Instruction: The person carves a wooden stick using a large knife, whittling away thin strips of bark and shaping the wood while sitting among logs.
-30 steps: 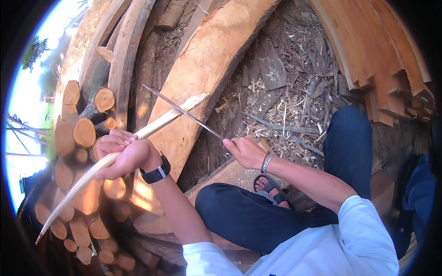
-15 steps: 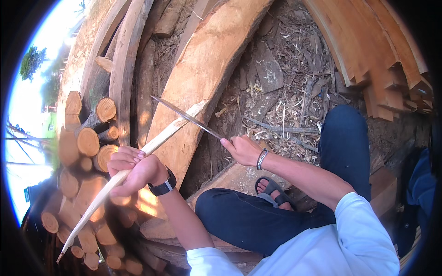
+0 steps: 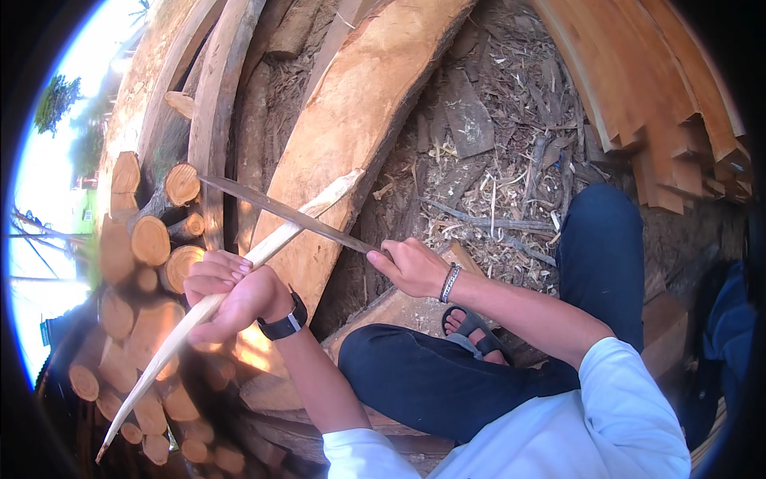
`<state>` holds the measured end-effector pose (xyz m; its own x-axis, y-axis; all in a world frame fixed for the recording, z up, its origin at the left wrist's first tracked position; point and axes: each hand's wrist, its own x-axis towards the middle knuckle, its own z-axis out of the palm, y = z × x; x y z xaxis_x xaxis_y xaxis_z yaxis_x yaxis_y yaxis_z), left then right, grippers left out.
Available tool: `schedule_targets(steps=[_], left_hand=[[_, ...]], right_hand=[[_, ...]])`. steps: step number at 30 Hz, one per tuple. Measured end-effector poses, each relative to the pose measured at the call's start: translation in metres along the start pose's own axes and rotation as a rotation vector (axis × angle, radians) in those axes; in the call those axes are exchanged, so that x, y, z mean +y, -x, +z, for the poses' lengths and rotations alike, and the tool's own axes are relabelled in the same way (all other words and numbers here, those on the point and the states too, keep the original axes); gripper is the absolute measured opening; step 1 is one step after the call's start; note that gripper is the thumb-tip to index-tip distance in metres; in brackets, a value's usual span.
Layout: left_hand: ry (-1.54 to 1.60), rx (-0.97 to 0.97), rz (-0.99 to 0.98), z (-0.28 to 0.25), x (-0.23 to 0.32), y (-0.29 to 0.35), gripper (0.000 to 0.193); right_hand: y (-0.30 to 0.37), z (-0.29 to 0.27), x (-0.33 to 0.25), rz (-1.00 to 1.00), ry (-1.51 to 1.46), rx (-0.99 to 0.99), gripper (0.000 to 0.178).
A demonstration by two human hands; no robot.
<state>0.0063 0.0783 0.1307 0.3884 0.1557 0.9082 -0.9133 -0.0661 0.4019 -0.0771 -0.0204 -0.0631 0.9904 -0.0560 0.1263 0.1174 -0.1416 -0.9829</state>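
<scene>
My left hand [image 3: 233,295] is closed round the middle of a long, pale, peeled stick [image 3: 170,343]. The stick runs slantwise from the lower left, where it narrows to a thin end, up to a carved tip over a thick wooden slab [image 3: 351,104]. In my right hand [image 3: 411,267] is a machete [image 3: 271,205], its handle hidden inside the fist. The long blade lies across the stick, between my left hand and the carved tip, and points to the upper left.
Cut logs [image 3: 152,241] are piled at the left, beside long beams [image 3: 214,120]. Stacked sawn planks [image 3: 638,72] stand at the upper right. Wood shavings [image 3: 511,191] and bark cover the ground. My sandalled foot [image 3: 477,331] and bent knee [image 3: 598,239] are close to the right hand.
The machete blade has shifted left and down along the stick, nearer my left hand, with more blade reaching past it. My right hand moved slightly left; the left hand stays nearly still.
</scene>
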Motion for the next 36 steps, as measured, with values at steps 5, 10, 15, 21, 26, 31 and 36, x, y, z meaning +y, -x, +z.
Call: schedule_targets(steps=[5,10,15,21,26,31,36], left_hand=[[0.018,-0.004,-0.018,0.005,-0.002,0.003,0.072],[0.022,0.012,-0.042,0.002,-0.002,0.003,0.071],[0.091,0.002,-0.014,0.004,-0.005,0.006,0.069],[0.127,-0.114,-0.024,0.007,-0.002,0.011,0.070],[0.125,-0.083,-0.043,0.011,-0.003,0.006,0.070],[0.109,-0.035,-0.052,0.006,-0.006,0.002,0.069],[0.112,-0.039,-0.017,0.006,-0.004,0.005,0.066]], right_hand=[[-0.009,-0.005,0.044,0.266,0.044,-0.031,0.072],[0.003,-0.001,0.011,0.124,0.023,-0.021,0.070],[0.004,0.003,0.047,0.222,0.116,0.030,0.069],[0.003,-0.011,0.029,0.226,0.178,0.011,0.069],[0.006,-0.012,0.036,0.244,0.156,-0.038,0.071],[0.000,-0.027,0.028,0.247,0.312,0.030,0.073],[0.015,-0.023,0.012,0.081,0.271,0.061,0.074]])
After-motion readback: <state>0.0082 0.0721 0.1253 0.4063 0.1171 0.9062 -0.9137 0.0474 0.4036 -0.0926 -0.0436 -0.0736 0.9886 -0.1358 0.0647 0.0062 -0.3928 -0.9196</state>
